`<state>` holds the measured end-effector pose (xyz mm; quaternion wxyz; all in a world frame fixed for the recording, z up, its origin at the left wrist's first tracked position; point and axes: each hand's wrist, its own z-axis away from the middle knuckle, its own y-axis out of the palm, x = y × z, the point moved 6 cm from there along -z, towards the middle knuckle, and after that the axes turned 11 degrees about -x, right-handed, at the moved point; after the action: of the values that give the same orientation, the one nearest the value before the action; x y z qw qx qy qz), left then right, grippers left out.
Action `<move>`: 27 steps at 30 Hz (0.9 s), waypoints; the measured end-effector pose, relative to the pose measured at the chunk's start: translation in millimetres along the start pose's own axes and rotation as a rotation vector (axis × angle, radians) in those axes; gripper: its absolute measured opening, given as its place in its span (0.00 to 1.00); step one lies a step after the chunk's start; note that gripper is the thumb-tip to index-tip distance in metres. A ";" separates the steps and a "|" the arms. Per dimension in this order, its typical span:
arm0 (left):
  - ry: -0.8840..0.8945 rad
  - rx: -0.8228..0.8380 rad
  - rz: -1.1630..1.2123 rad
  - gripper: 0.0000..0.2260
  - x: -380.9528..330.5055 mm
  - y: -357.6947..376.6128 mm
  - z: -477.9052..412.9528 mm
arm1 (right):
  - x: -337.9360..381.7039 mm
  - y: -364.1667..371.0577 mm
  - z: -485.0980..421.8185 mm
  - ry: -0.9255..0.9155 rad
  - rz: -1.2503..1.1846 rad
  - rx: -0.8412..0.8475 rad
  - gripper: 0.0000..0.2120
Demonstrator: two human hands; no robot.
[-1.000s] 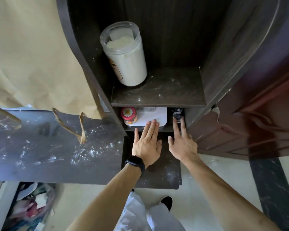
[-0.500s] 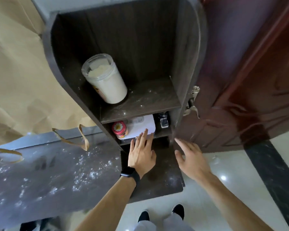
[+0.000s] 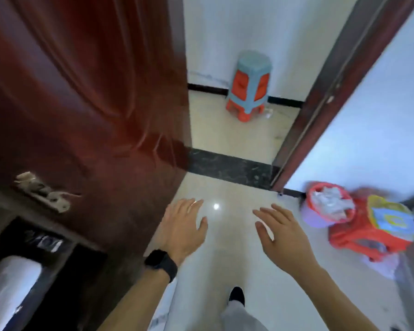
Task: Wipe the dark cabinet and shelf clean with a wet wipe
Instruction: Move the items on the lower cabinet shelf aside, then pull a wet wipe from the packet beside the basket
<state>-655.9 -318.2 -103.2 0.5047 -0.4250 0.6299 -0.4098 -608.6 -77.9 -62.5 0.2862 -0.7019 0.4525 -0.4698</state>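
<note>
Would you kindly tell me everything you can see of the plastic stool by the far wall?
The stool looks like moulded plastic: a pale blue-grey seat and frame, orange-red side panels and orange-red feet. It stands upright on the pale floor beyond the dark threshold, close to the white wall and its black skirting; whether it touches them cannot be told. Nothing rests on its seat.

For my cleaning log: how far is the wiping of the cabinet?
Done: nothing visible. In hand: nothing; left hand and right hand are open and empty above the floor, no wipe. Still to do: fetch a wipe, wipe the cabinet, blurred at lower left.
</note>
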 end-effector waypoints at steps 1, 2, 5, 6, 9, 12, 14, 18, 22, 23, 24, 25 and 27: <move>0.073 0.021 0.016 0.24 -32.9 7.4 -11.5 | -25.7 -17.9 8.3 0.061 0.030 -0.030 0.14; 0.143 0.043 0.029 0.24 -65.3 15.1 -20.8 | -50.0 -35.5 16.6 0.112 0.061 -0.063 0.14; 0.326 0.092 0.043 0.24 -166.5 39.1 -41.4 | -123.4 -86.6 41.8 0.256 0.161 -0.172 0.13; 0.377 0.097 0.041 0.24 -198.3 47.6 -45.7 | -146.8 -101.7 50.2 0.300 0.190 -0.204 0.13; 0.526 0.113 0.033 0.22 -291.2 78.1 -54.8 | -219.6 -141.9 75.0 0.416 0.267 -0.271 0.13; 0.613 0.132 0.036 0.20 -372.6 110.8 -63.7 | -292.3 -174.6 90.6 0.510 0.289 -0.281 0.15; 0.640 0.151 0.027 0.20 -420.2 131.9 -68.4 | -335.5 -195.5 95.8 0.545 0.304 -0.280 0.16; 0.671 0.174 0.051 0.20 -500.9 168.3 -74.7 | -411.5 -227.1 102.1 0.553 0.342 -0.259 0.13; 0.677 0.234 0.055 0.20 -555.2 208.5 -81.8 | -480.4 -234.3 108.1 0.652 0.343 -0.168 0.14; 0.681 0.251 0.059 0.20 -568.2 222.0 -86.6 | -499.2 -233.5 108.5 0.686 0.337 -0.147 0.14; 0.688 0.271 0.055 0.20 -582.0 237.0 -92.5 | -518.6 -231.6 107.8 0.714 0.335 -0.125 0.14; 0.700 0.292 0.044 0.21 -594.8 250.7 -98.6 | -535.2 -229.2 106.1 0.728 0.334 -0.106 0.14; 0.721 0.352 0.024 0.22 -626.7 288.4 -115.5 | -577.7 -220.0 99.7 0.748 0.333 -0.058 0.14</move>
<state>-723.6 374.0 -177.8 0.3213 -0.1537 0.6916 -0.6284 -522.6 535.9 -151.4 0.1542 -0.4076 0.6457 -0.6270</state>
